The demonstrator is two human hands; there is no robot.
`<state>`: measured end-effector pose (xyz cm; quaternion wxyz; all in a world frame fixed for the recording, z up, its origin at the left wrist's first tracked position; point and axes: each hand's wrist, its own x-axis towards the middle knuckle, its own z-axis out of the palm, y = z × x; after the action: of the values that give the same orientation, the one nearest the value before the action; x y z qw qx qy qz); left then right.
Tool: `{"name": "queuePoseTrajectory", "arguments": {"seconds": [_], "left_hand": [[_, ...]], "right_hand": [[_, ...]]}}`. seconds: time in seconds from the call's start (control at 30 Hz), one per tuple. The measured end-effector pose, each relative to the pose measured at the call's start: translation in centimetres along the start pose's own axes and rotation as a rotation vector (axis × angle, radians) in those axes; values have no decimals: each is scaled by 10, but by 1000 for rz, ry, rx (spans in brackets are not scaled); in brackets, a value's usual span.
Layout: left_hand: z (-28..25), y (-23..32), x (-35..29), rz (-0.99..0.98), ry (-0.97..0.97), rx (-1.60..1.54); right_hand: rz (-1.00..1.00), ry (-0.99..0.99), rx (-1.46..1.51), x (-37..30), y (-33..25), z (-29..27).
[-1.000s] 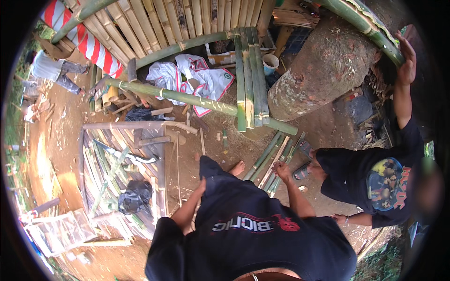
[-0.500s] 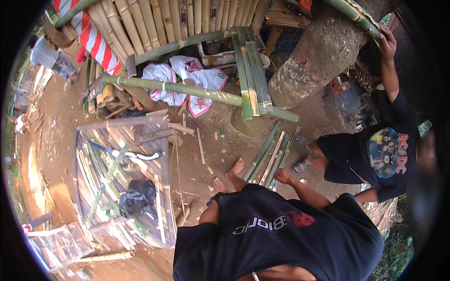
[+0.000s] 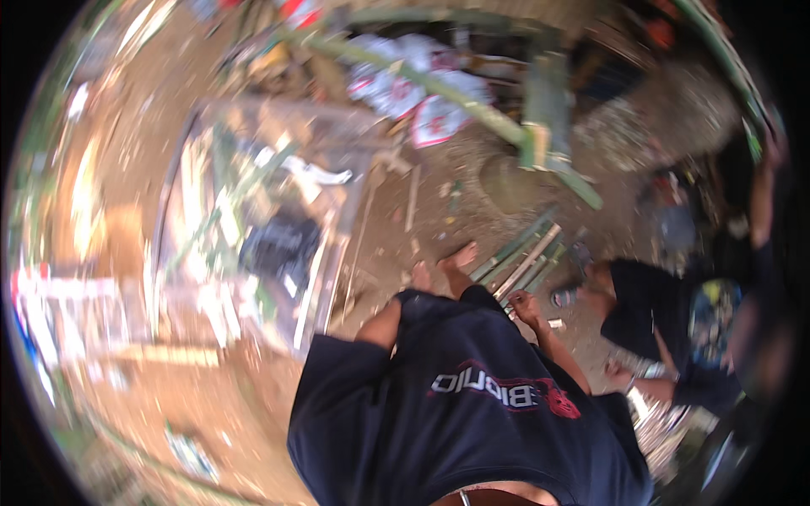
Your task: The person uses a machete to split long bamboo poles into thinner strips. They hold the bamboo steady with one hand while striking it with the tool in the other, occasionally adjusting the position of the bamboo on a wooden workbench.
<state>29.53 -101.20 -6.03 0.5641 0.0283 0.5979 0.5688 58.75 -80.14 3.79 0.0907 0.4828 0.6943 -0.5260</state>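
Far left of my right hand (image 3: pixel 525 305), daylight glares on the ground (image 3: pixel 122 226). Above my hand, blur smears the bamboo pole (image 3: pixel 460 97); rightward, a co-worker's shirt (image 3: pixel 715 325) sinks into dimness near the warped, black rim.

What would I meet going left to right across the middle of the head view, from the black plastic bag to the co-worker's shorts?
Black plastic bag, bare feet, right hand, co-worker's sandal, co-worker's black shorts.

Right forearm (image 3: pixel 557 347) forward, right hand (image 3: pixel 525 306) curled, left arm (image 3: pixel 381 325) lowered, left hand hidden
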Motion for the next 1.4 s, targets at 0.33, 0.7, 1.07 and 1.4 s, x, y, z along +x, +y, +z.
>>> {"name": "queuePoseTrajectory", "arguments": {"seconds": [0.33, 0.7, 1.07, 1.4], "left_hand": [[-13, -10, -49, 8, 132, -163], [-65, -100, -226, 30, 360, -830], [60, -5, -254, -65, 1255, -625], [-28, 31, -201, 229, 895, -602]], "right_hand": [[-48, -161, -69, 44, -50, -2], [-681, -309, -354, 224, -371, 92], [-683, -106, -956, 350, -473, 224], [-485, -563, -349, 320, -514, 217]]}}
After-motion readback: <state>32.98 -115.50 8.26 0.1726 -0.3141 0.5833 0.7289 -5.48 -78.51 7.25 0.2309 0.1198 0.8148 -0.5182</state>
